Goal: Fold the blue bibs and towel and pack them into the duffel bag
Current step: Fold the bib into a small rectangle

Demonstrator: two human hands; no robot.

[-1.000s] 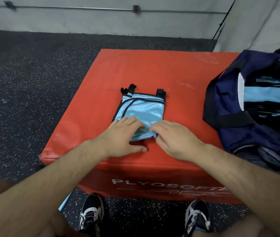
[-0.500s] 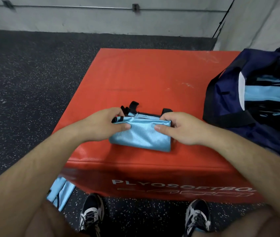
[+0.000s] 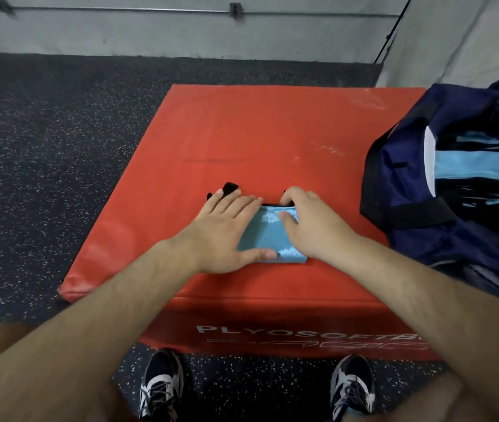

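Head view: left hand (image 3: 224, 229) flat, right hand (image 3: 309, 220) fingers pinching shiny folded blue bib (image 3: 268, 239).

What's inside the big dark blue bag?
Inside the open navy duffel bag, light blue folded fabric shows. Anything deeper is hidden in shadow.

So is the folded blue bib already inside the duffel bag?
No, the folded blue bib lies on the red plyo box under both hands, while the duffel bag sits apart to the right.
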